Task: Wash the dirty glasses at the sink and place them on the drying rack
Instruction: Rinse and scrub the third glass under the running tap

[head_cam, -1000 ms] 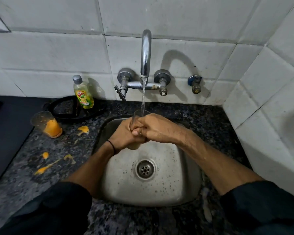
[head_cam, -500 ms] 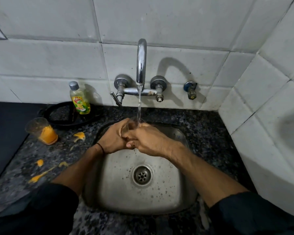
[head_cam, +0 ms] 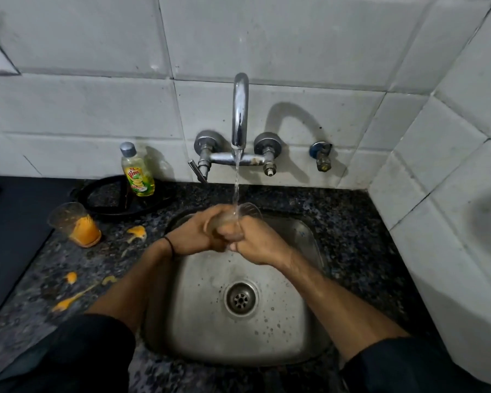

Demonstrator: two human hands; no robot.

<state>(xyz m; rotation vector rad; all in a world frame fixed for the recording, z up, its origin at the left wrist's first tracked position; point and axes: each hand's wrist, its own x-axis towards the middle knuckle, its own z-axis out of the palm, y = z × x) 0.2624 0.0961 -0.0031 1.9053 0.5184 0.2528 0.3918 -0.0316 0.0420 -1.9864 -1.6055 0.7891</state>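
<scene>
Clasped between both hands over the sink [head_cam: 295, 336], the glass [head_cam: 249, 212]: left hand [head_cam: 196, 236] curled round its body, right hand [head_cam: 257, 246] curled round its lower end. Tilted, long axis running up and away, mouth under the tap stream [head_cam: 236, 182] — no reach needed. Well to the left on the counter [head_cam: 352, 222], the other dirty glass [head_cam: 74, 225] — nearer the left hand.

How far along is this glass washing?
Done: nothing visibly; no clean glass stands anywhere in view. In hand: the left hand and right hand grip one glass under the running tap, over the sink. Left: the orange-stained glass on the counter, then racking both.
</scene>
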